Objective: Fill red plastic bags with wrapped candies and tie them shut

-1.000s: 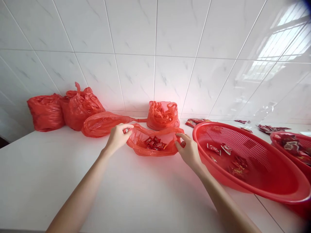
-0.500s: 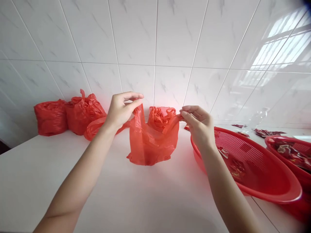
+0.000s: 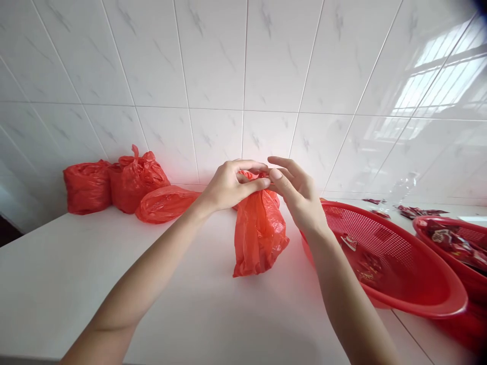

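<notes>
A thin red plastic bag (image 3: 259, 235) hangs gathered at its top, above the white counter. My left hand (image 3: 234, 183) pinches the bunched top between thumb and fingers. My right hand (image 3: 294, 190) meets it from the right, its thumb and fingers closed at the same gathered plastic, the index finger raised a little. Both hands' fingertips almost touch and cover the bag's handles. Behind the bag another red bunch of plastic is mostly hidden.
Two full red bags (image 3: 89, 186) (image 3: 137, 180) and a flatter red bag (image 3: 167, 204) lie along the tiled wall at left. At right stand a red perforated basket (image 3: 414, 289) with a few packets inside and another red basket (image 3: 422, 223) of wrapped packets. A clear plastic piece (image 3: 403, 190) and loose packets (image 3: 420, 211) lie behind.
The two hands have come together from far apart, the left one moving right. The bag, stretched wide by its handles before, is now bunched at the top and hangs narrower.
</notes>
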